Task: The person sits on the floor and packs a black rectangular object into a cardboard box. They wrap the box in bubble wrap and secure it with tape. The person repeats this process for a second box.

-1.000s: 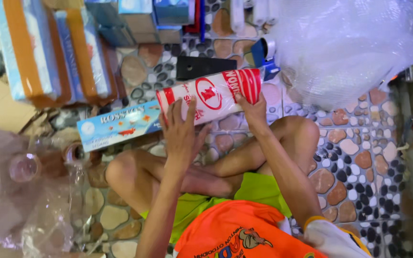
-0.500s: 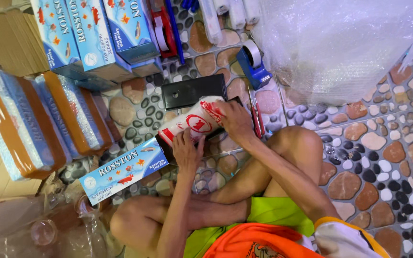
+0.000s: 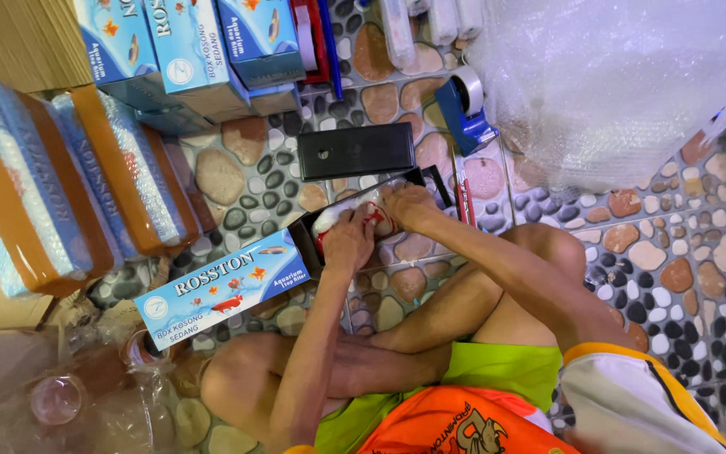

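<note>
Nearest to us are our crossed bare legs on the pebble-patterned floor (image 3: 674, 277), with the orange shirt and green shorts at the bottom edge of the view. Just beyond the knees, our left hand (image 3: 348, 241) lies curled, palm down, on the near end of a white and red cylindrical item (image 3: 355, 217), and our right hand (image 3: 409, 206) is closed over its far end. Both hands grip it, pressing it down into an open black tray-like box (image 3: 308, 240) that sits on the floor. We judge the step in hand to be seating that item in the black box; it looks partly in, though our fingers hide how deep it sits.

Touching the black box on its left lies a long light-blue cardboard carton with fish pictures (image 3: 224, 294). Just past our hands rests a flat black rectangular lid (image 3: 356, 150), apart from the box. To the right of it stands a blue tape dispenser (image 3: 468, 113), and beyond that a large heap of clear bubble wrap (image 3: 615, 84). At the far left edge of the floor stand bubble-wrapped parcels taped in brown (image 3: 60, 189), with more blue cartons (image 3: 191, 50) stacked behind them.

As we judge it, the next move calls for even downward pressure with both hands, keeping the item straight in the box.
</note>
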